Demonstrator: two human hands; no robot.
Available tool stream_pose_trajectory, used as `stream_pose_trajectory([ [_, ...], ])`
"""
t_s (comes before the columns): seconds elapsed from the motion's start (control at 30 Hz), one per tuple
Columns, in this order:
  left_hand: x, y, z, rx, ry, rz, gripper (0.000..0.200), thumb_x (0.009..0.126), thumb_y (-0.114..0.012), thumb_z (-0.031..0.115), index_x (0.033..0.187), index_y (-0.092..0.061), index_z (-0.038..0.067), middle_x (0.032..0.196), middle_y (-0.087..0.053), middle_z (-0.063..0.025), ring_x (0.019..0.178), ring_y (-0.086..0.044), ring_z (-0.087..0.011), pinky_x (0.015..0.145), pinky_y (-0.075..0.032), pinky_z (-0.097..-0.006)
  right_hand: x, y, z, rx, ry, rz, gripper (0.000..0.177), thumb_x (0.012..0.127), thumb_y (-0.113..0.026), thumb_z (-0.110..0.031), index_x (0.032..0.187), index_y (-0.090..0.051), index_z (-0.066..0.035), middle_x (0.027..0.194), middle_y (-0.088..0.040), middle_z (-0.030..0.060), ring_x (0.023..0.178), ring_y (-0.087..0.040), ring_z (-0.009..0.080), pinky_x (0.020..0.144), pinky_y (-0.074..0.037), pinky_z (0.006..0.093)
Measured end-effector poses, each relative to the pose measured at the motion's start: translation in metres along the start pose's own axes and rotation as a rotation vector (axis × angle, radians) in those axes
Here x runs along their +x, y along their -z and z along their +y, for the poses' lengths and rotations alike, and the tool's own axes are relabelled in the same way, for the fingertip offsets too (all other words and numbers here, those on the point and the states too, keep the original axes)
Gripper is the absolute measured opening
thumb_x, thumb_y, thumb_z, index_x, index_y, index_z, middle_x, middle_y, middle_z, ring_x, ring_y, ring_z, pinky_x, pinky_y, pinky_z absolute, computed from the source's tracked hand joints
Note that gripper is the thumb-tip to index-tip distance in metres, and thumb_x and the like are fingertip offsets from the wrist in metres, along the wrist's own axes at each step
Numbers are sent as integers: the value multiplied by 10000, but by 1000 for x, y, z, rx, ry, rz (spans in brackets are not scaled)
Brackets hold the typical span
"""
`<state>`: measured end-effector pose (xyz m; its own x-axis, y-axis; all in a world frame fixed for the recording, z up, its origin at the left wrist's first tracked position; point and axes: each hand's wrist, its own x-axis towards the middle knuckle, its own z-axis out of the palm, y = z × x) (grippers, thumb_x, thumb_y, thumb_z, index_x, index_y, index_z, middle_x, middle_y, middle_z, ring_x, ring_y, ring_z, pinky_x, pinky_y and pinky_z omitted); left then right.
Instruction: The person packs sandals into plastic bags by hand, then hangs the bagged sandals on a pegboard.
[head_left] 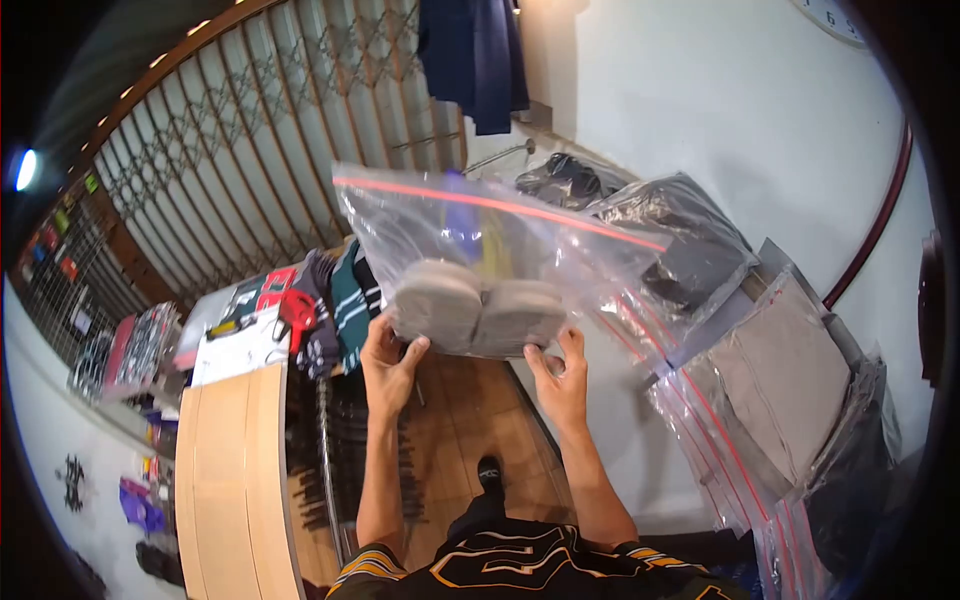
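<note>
Holding up a big clear zip bag point(480, 265), forearms point(382, 480) stretched forward.
Glossy crinkled plastic, midair between the hands; two thick, matte grey rounded pieces point(435, 303) side by side inside; left hand point(390, 365) and right hand point(558, 383) at lower corners, fingers point(380, 338) pinching the bag, thumbs nearside; thin red strip point(505, 207) slanting across top.

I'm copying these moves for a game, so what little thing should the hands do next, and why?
Maybe slide the right hand up to the red strip on the clear bag and feel whether it's shut. The left hand could hold on below, near the grey things. Neither hand touches the strip, and I can't tell if it's sealed.
</note>
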<state>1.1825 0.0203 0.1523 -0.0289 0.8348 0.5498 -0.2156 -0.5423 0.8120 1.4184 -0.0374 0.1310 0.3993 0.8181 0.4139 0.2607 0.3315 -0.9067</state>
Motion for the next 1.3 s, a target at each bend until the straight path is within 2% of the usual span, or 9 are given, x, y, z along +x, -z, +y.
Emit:
stream_pose_trajectory([
  [0.13,-92,3,35,162,121,127,454,836,-671,-104,1254,-516,-19,1169,-604,-72,1094,-585,-163,952,-470,-292,-66,15,-12,177,-203,-143,508,856,-704,-60,1341,-552,-81,1307,-446,86,1085,-529,153,795,-452,280],
  [0.17,-112,8,33,135,95,172,465,833,-672,-101,1262,-514,-16,1167,-606,-68,1095,-583,-159,940,-475,-291,-79,21,14,75,-88,-245,501,858,-670,3,1341,-553,-64,1284,-491,87,1028,-531,124,814,-457,269],
  [0.33,-193,33,70,407,64,279,464,824,-664,20,1266,-539,-44,1289,-561,-140,1212,-523,-214,1048,-395,-342,-136,23,6,425,-153,-283,511,888,-641,-69,1379,-506,-39,1258,-579,97,999,-543,136,843,-472,269],
  [0.4,-224,44,85,440,91,346,486,830,-657,43,1290,-527,-45,1299,-556,-157,1232,-510,-231,1069,-374,-354,-150,30,23,913,-595,-394,451,926,-596,-140,1346,-502,-4,1419,-478,109,1198,-514,205,1007,-433,355],
  [0.57,-293,85,130,490,173,408,499,870,-609,107,1334,-507,-45,1322,-547,-171,1246,-505,-258,1083,-362,-362,-190,-2,-28,960,-752,-575,514,945,-578,-320,1383,-497,-65,1299,-567,84,1161,-541,196,927,-481,323],
  [0.7,-363,146,154,366,210,558,457,911,-558,155,1328,-529,-30,1286,-581,-127,1191,-532,-227,1039,-398,-342,-243,-39,-40,737,-559,-690,298,816,-686,46,1104,-628,-7,1435,-464,103,1085,-596,164,879,-516,268],
  [0.87,-461,205,214,300,383,778,426,927,-545,167,1325,-555,16,1181,-609,-62,1039,-560,-170,911,-461,-301,-332,-92,-72,695,-483,-915,344,789,-696,52,1116,-604,-3,1425,-460,94,877,-646,123,744,-540,252],
  [1.13,-579,289,304,240,423,932,406,940,-547,191,1313,-566,30,1144,-603,-45,989,-557,-158,868,-470,-294,-506,-161,-122,620,-715,-1033,443,796,-689,37,1194,-498,8,1078,-618,141,789,-635,130,647,-527,254],
  [1.3,-665,366,288,86,338,894,398,970,-544,268,1272,-577,10,1126,-616,-46,1009,-566,-157,886,-466,-297,-568,-188,-140,500,-545,-954,491,785,-713,21,1237,-522,53,1254,-544,168,1072,-579,194,869,-492,274],
])
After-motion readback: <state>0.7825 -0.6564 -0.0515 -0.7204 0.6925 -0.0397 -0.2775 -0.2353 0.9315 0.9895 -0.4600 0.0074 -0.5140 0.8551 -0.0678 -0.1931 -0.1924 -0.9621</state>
